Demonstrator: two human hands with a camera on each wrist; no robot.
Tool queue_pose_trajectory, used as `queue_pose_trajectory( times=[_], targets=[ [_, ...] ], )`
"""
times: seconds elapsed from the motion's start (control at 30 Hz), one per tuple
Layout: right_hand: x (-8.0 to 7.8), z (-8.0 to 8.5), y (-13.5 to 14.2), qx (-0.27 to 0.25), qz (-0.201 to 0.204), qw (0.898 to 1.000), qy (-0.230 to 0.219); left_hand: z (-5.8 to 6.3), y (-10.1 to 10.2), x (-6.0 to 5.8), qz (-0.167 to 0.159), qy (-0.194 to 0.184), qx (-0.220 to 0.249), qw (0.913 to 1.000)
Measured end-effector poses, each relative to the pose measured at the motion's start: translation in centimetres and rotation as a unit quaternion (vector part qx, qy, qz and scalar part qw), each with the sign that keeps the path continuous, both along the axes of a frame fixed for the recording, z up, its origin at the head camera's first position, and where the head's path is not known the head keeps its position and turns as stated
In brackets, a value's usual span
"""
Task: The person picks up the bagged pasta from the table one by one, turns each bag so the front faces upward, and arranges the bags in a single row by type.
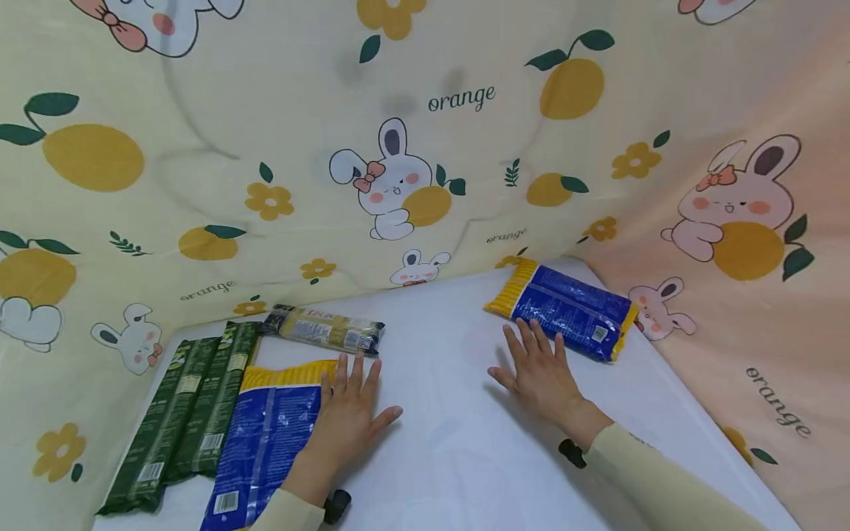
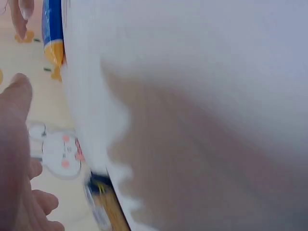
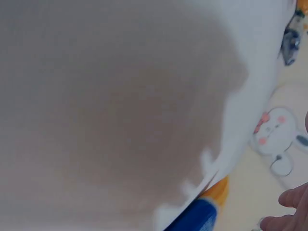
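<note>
Hands (image 1: 348, 420) (image 1: 544, 380) spread, holding nil, nr blue pkts (image 1: 265, 439) (image 1: 574, 310); pkt print illegible; backdrop (image 1: 299, 96) reads "orange".

Five packets (image 1: 159, 428) (image 1: 222, 391) (image 1: 259, 435) (image 1: 324, 329) (image 1: 567, 304), two hands (image 1: 347, 417) (image 1: 543, 372)

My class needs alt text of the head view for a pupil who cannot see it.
A person's left hand and right hand hover, fingers spread, above a white table. Two long green plastic packets, a slim gold-and-black packet and a flat blue-and-yellow packet lie left; another blue-and-yellow packet lies right.
</note>
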State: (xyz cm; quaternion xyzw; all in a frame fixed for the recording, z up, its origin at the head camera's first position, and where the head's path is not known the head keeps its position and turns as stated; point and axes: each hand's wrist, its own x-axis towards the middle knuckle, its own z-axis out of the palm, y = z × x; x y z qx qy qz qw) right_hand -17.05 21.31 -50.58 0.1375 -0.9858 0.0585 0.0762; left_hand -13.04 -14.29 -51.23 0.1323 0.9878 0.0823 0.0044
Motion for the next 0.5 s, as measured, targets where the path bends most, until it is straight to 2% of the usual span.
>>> queue_pose_trajectory(
  times=[0.27, 0.5],
  targets=[
    [-2.5, 0.1, 3.7, -0.034, -0.039, 0.997, -0.058, -0.2, 3.9, -0.7, -0.050, -0.033, 0.021, 0.9980],
    [-5.0, 0.3, 7.6, -0.034, -0.094, 0.993, -0.070, -1.0, 7.1, -1.5, -0.086, -0.052, 0.053, 0.9935]
  ],
)
